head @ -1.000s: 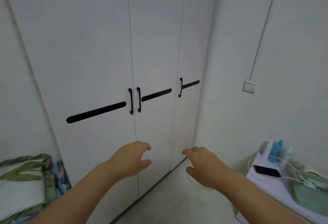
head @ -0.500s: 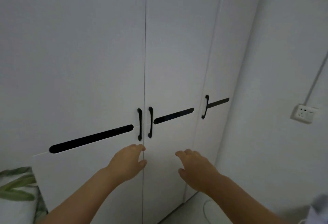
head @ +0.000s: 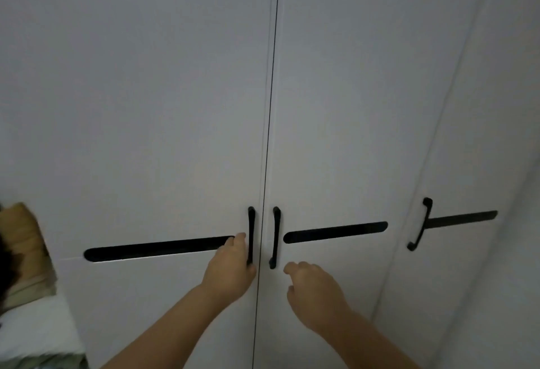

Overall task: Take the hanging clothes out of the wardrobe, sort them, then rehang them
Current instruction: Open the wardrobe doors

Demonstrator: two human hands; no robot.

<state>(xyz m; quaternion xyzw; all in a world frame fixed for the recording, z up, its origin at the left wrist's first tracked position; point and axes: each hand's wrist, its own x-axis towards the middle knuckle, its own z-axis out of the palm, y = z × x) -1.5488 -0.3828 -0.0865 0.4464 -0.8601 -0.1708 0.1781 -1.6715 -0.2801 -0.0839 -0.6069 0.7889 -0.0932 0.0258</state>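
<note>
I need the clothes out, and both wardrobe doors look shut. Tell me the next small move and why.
Probably bring the right hand up onto the black bar handle of the middle white door. It hovers just below that handle, fingers loosely curled and holding nothing, while the left hand is already at the black bar handle of the left white door. The doors meet at a closed seam, so both can then be pulled open.

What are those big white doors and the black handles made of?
The wardrobe doors look like smooth painted or laminated board: flat, matte white, no wood grain showing. The black handles seem to be metal or hard plastic: thin, stiff bars with a dull sheen. The picture can't settle which.
</note>
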